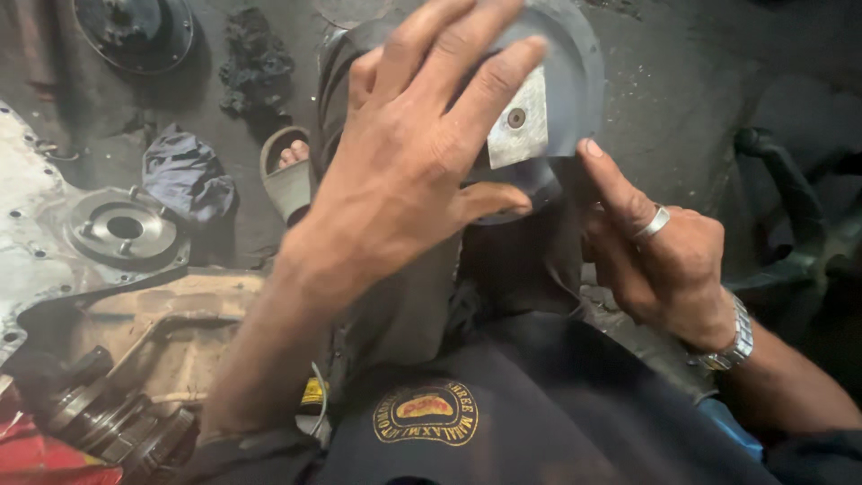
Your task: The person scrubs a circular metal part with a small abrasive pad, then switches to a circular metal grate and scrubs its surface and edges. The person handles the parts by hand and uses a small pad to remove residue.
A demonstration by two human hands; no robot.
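Observation:
A round grey metal disc-shaped part (564, 81) with a bare square lug and a bolt hole (518, 119) is held up close in front of me. My left hand (409, 171) lies flat across its face, fingers spread over the top and thumb under the lower edge. My right hand (660, 251), with a ring on one finger and a metal watch on the wrist, steadies the part from the right, its forefinger pressed to the rim. Much of the part is hidden behind my left hand.
A pale metal housing with a round flange (121, 229) lies on the floor at left, beside a dark blue rag (184, 175). A sandalled foot (289, 171) shows behind it. A gear shaft (108, 422) lies at lower left, black hoses (790, 198) at right, a round part (135, 31) top left.

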